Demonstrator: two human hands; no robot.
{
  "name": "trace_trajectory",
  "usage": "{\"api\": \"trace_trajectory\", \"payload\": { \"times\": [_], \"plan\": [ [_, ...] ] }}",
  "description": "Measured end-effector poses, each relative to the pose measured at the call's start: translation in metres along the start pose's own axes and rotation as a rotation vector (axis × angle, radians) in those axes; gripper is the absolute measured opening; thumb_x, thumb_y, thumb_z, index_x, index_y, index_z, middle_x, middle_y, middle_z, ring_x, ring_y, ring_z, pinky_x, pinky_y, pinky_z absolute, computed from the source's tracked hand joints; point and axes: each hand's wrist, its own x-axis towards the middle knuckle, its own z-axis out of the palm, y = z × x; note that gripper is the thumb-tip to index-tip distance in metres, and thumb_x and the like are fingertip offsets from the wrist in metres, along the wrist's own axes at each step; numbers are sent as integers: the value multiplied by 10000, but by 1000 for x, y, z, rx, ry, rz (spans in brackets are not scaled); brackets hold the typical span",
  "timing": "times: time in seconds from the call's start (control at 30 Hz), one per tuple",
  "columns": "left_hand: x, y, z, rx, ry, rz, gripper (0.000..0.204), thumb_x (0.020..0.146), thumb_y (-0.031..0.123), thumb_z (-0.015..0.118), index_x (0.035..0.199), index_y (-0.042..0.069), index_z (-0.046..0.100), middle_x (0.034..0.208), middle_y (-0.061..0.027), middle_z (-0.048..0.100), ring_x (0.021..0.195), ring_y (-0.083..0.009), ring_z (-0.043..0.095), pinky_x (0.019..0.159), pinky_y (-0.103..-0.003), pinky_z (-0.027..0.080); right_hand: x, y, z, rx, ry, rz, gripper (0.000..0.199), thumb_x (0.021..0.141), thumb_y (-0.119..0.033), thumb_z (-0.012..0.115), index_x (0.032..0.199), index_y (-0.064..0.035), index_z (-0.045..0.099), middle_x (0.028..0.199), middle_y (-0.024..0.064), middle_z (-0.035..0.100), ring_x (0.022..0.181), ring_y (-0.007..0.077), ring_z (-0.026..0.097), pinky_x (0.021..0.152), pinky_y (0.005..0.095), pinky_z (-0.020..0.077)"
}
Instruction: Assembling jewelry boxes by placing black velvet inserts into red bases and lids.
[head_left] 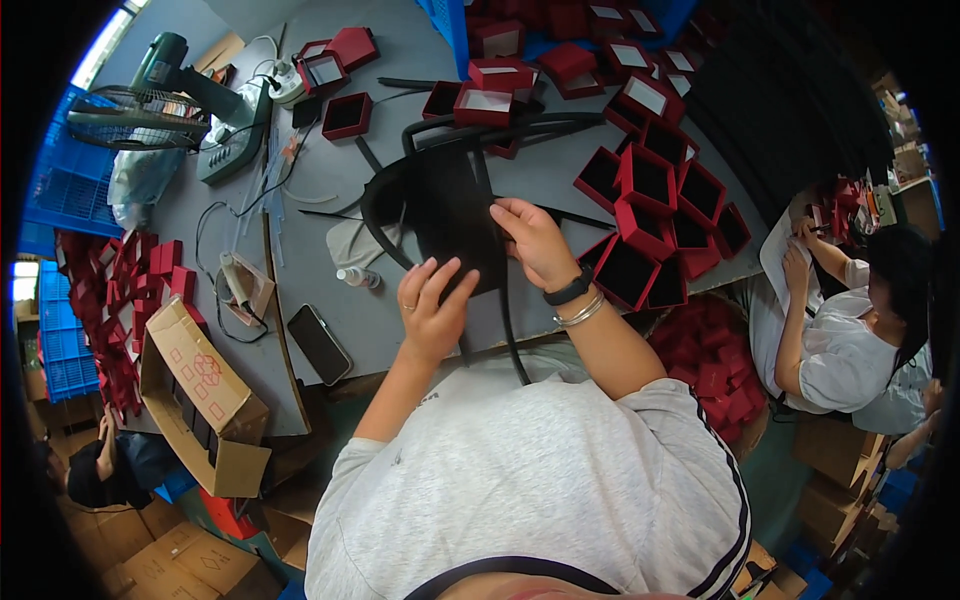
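Observation:
A black, flexible sheet [440, 200] with long narrow strips is in front of me on the grey table [400, 345]. My right hand [535, 243] is closed on the sheet's right edge, at a black strip, with thumb and fingers pinched together. That wrist carries a dark band and silver bangles. My left hand [435, 312] rests at the sheet's lower left edge, fingers stretched and apart; a ring is on one finger. One black strip [508, 335] hangs down between my hands toward my shirt. Another loops out to the left of the sheet.
Open red boxes [650, 190] are piled at the right, with more behind the sheet. A blue crate [450, 30] stands at the back. Left are a small bottle [358, 277], a phone [320, 344], a cardboard box [200, 385] and a fan [140, 115]. A co-worker [850, 330] sits at right.

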Motion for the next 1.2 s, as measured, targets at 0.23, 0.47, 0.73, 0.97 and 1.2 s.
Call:
{"api": "trace_trajectory", "payload": {
  "times": [0.23, 0.47, 0.73, 0.97, 1.2],
  "plan": [
    [1, 18, -40, -1312, 64, -855, 871, 758, 210, 692, 1502, 67, 262, 1438, -145, 428, 1355, -277, 381, 1102, -404, 312, -37, 1, 9, -580, 54, -389, 228, 969, -104, 586, 1142, 44, 577, 975, 97, 651, 896, 169, 635, 777, 276, 490],
    [30, 37, -54, -1258, 5, -1192, 668, 846, 273, 767, 1353, 0, 430, 1275, -96, 563, 1134, -172, 548, 991, -328, 421, -77, -1, 36, -943, 105, -702, 167, 950, -48, 553, 1105, 16, 551, 929, 169, 611, 786, 315, 631, 690, 361, 492],
    [4, 16, -60, -1089, 15, -1158, 355, 838, 74, 777, 1133, -9, 598, 1053, -71, 681, 963, -148, 625, 878, -279, 488, -60, -42, -3, -137, 304, -547, 166, 1030, -156, 497, 1153, -44, 498, 869, 6, 523, 643, 53, 439, 525, 204, 384],
    [-15, -32, -95, -860, 96, -1129, 360, 812, 73, 800, 1114, -20, 627, 1015, -73, 696, 905, -152, 649, 851, -283, 505, -62, -137, -96, 329, 424, -914, 191, 1038, -196, 454, 964, -29, 511, 853, 63, 535, 681, 141, 490, 592, 271, 452],
    [-26, -60, -110, -866, 212, -1170, 420, 841, 121, 780, 1191, -22, 596, 1117, -81, 662, 1007, -173, 620, 933, -304, 468, -154, -258, -291, 677, 458, -1430, 362, 1046, -222, 333, 1051, 77, 538, 1075, 221, 646, 1010, 324, 642, 880, 403, 550]
  ]
}}
